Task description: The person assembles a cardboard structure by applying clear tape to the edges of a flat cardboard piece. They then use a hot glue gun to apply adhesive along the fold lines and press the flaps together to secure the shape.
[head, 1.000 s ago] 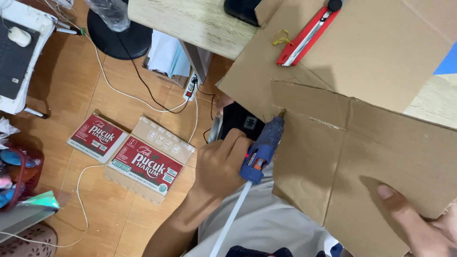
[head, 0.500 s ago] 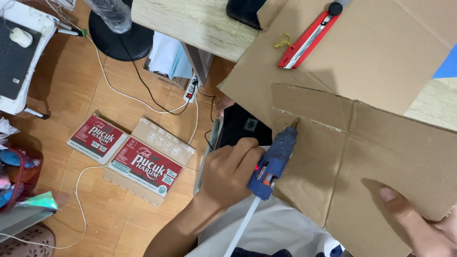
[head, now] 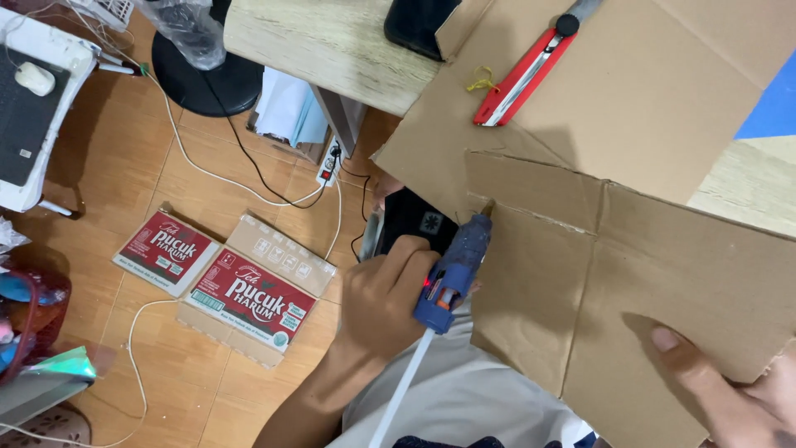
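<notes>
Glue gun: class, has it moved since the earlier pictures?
Yes. The glue gun in the left hand has slid up along the cardboard sheet edge toward the red box cutter.

The room is evenly and fairly brightly lit, soft light from above. Shadows are mild: a soft one beneath the red utility knife in the upper middle, and a darker patch beside the right hand on the cardboard sheet. No harsh glare. Focus holds across the frame; the floor at left looks slightly softer.
</notes>
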